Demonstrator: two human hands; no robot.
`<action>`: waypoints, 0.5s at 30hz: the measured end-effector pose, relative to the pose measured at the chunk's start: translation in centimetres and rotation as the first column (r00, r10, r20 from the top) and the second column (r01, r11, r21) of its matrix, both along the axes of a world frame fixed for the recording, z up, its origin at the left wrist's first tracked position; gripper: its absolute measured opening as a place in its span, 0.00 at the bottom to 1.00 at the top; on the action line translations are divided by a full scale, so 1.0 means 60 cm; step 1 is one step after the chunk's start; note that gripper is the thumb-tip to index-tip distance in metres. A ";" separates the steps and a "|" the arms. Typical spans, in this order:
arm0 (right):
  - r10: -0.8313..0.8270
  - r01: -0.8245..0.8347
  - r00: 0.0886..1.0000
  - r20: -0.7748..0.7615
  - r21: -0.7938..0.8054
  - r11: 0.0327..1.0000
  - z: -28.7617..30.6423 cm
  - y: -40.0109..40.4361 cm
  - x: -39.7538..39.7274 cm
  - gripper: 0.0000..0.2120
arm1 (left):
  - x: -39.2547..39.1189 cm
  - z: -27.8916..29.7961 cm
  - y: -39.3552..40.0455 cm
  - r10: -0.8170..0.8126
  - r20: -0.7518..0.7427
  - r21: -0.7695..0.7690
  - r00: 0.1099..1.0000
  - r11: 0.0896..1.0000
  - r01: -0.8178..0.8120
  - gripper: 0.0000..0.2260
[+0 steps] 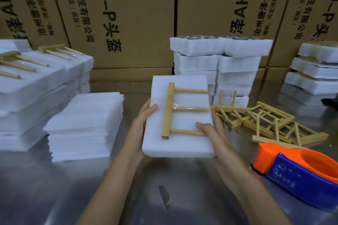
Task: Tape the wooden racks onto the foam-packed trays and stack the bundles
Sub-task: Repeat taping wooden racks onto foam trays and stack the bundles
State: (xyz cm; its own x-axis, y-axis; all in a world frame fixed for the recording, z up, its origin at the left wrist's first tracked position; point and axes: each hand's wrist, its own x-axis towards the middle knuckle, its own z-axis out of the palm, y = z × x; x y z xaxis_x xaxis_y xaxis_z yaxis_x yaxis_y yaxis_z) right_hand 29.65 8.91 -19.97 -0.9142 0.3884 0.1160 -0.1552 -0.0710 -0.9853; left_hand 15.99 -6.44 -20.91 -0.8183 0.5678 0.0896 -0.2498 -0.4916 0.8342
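Head view: white foam-packed tray [180, 139] with pale wooden three-peg rack [171, 110] taped on, grasped by left hand [144, 120] and right hand [210, 131] above steel tabletop [128, 197] centre. Advised: kept level, stacked squarely.

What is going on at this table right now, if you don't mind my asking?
A person is holding a foam-packed tray above the metal table with both hands, the left hand at its left edge and the right hand at its right. A wooden rack lies on top, fixed with clear tape across the middle. Loose racks and a tape dispenser sit to the right; finished bundles are stacked at left.
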 end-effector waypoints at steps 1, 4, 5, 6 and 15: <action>0.036 -0.036 0.999 0.015 0.026 0.999 0.009 -0.001 -0.012 0.27 | -0.016 0.002 -0.001 0.016 0.018 0.025 1.000 1.000 -0.017 0.21; -0.078 0.075 0.996 0.038 0.067 0.995 0.029 0.000 -0.067 0.25 | -0.061 -0.017 0.005 -0.003 0.229 0.155 0.973 0.987 -0.033 0.22; -0.131 0.128 0.990 0.045 0.071 0.989 0.035 -0.001 -0.092 0.24 | -0.076 -0.029 0.007 -0.018 0.281 0.195 0.960 0.980 -0.038 0.21; -0.166 0.161 0.985 0.052 0.083 0.983 0.041 -0.003 -0.118 0.24 | -0.089 -0.042 0.007 -0.025 0.312 0.224 0.950 0.973 -0.048 0.19; -0.248 0.247 0.966 -0.079 0.580 0.776 0.101 -0.052 -0.426 0.36 | -0.184 -0.087 0.025 -0.060 0.556 0.176 0.829 0.983 -0.047 0.13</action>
